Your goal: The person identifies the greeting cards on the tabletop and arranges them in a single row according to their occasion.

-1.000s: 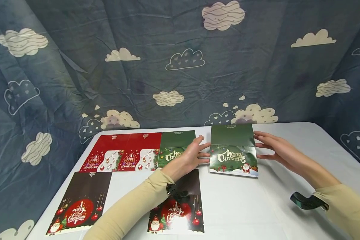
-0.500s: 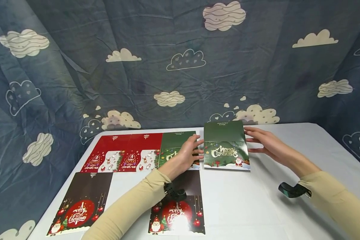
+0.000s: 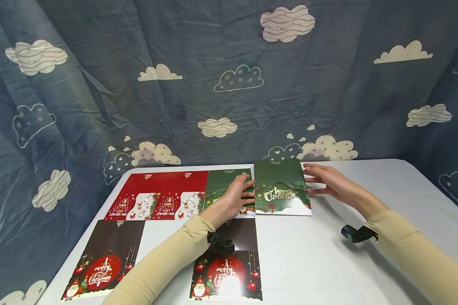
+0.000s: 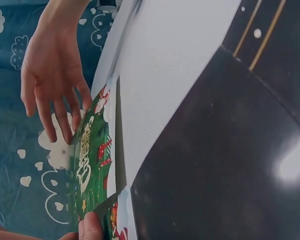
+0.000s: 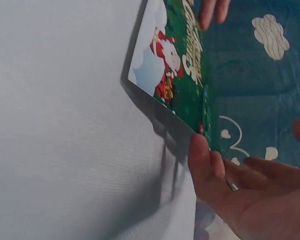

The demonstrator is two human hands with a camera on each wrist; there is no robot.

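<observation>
In the head view, an unfolded green Christmas card (image 3: 278,201) lies at the far edge of the table, slightly bowed at its crease. My left hand (image 3: 234,195), fingers extended, touches its left edge and partly covers another green card (image 3: 227,178) beside it. On the other side, my right hand (image 3: 337,186) touches the right edge with spread fingers. The right wrist view shows fingertips (image 5: 199,145) at the side edge of the card (image 5: 177,75), whose lower corner casts a shadow. In the left wrist view, the left fingertips (image 4: 92,225) are at the near edge.
Two red Christmas cards (image 3: 145,184) lie side by side at the back left of the white table (image 3: 309,258). One dark card (image 3: 108,254) is at front left, another dark card (image 3: 229,271) under my left forearm. A cloud-patterned curtain (image 3: 221,42) hangs behind.
Both hands have moved the green card leftward and down, up against the other green card. My right hand has travelled left with it; my left hand has shifted slightly left.
</observation>
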